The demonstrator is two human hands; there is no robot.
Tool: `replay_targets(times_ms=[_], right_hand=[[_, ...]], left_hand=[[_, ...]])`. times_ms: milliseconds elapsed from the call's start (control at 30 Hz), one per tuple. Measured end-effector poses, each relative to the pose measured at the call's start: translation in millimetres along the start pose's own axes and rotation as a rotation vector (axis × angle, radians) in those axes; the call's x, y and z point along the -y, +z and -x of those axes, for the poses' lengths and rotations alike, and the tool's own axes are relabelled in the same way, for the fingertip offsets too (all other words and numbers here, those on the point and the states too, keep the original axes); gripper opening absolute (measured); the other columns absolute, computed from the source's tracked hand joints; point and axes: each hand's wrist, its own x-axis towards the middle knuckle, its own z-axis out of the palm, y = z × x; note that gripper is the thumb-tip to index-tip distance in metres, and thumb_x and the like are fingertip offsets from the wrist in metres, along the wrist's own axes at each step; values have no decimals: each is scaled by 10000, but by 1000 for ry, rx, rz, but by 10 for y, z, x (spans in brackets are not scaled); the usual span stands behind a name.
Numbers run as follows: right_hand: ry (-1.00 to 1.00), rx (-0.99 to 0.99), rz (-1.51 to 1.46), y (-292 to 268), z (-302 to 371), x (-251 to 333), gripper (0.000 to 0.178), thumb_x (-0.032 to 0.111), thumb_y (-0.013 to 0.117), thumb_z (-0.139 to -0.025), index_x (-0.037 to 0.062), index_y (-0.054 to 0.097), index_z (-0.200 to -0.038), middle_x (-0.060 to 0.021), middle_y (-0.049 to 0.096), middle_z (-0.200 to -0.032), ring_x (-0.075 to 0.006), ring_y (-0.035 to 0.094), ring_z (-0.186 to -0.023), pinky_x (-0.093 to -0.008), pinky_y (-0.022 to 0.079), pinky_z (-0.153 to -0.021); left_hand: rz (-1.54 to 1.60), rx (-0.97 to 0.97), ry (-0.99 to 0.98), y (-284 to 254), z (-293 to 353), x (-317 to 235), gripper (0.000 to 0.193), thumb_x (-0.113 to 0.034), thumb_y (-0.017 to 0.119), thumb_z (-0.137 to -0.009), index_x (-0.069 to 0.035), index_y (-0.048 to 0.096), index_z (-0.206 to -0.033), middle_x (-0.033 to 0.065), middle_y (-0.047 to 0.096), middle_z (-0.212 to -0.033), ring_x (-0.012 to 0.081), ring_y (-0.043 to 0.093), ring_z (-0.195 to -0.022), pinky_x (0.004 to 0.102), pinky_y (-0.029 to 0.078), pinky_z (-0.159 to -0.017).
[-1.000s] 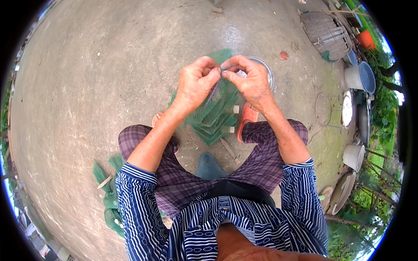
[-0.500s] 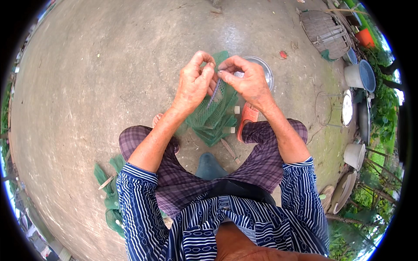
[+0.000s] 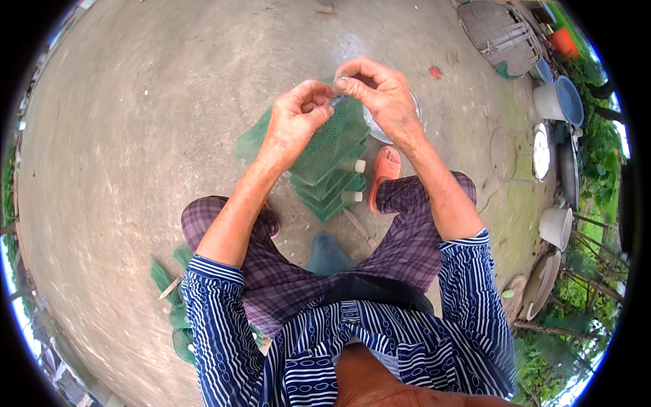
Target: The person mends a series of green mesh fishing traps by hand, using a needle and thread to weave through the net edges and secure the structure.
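A green mesh net (image 3: 332,152) hangs from my hands and spreads over the ground between my feet. My left hand (image 3: 293,125) is closed, thumb and fingers pinching the net's upper part. Close beside it, slightly higher, my right hand (image 3: 383,102) pinches with thumb and forefinger; whatever lies between those fingertips is too small to make out. A bit of purple-blue cord shows just below the fingertips. Two white cylindrical pieces (image 3: 359,165) sit along the net's right side. Behind my right hand, a round metal basin (image 3: 416,108) is partly hidden.
A slim pointed stick (image 3: 357,226) lies below the net. More green netting (image 3: 180,325) lies at my left. Along the right edge are a woven basket (image 3: 502,37), a white-and-blue bucket (image 3: 561,102), a wire stand with a white top (image 3: 540,152) and a white pail (image 3: 556,227).
Both hands have moved up a little, the right one more. The net is lifted and spread out to the left, and the purple-blue strand that hung between my hands is now mostly hidden.
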Motion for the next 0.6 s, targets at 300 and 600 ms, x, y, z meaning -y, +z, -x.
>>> replay_targets(times_ms=[300, 600], right_hand=[[47, 141, -56, -5, -116, 22, 108, 88, 574, -810, -8, 596, -855, -4, 572, -729, -71, 522, -654, -204, 436, -596], [362, -22, -205, -109, 0, -93, 170, 137, 578, -807, -24, 616, -844, -65, 614, -705, -86, 553, -567, -203, 441, -502]], left_hand=[[173, -65, 50, 116, 7, -2, 154, -41, 601, -769, -5, 603, -919, -4, 582, -780, 66, 511, -716, 204, 412, -661], [237, -231, -49, -59, -57, 3, 54, -44, 600, -749, -5, 604, -786, -18, 550, -673, 48, 456, -601, 188, 361, -548]])
